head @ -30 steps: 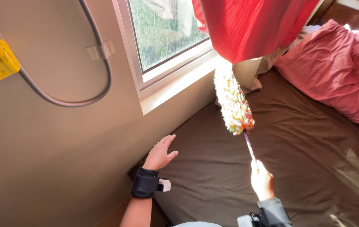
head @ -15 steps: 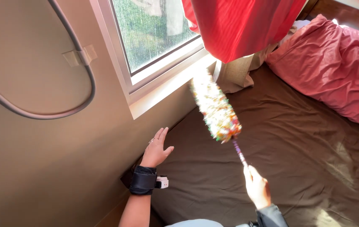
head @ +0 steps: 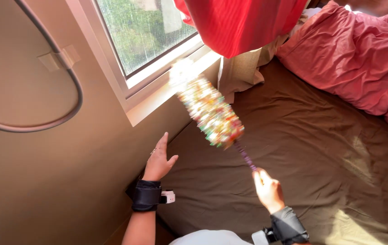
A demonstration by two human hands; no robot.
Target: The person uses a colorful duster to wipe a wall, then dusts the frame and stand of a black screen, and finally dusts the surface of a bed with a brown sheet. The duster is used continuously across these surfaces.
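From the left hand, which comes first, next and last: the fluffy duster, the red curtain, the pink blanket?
Measured from the left hand, in the head view:
1. Fluffy duster, just up and right, by the sill.
2. Red curtain, hanging above the window corner.
3. Pink blanket, far right on the bed.

Multicoloured duster (head: 210, 112) in right hand (head: 268, 189)

Your left hand (head: 158, 159) lies flat and open, palm down, fingers together and pointing up and away from you, thumb spread out to the right. A dark band wraps your left wrist, and the bare forearm runs straight down out of view. Your right hand (head: 268, 188) is raised and closed in a fist, knuckles toward you; the fingers appear curled tight, though glare blurs them. A grey cuff and dark strap cover your right wrist.
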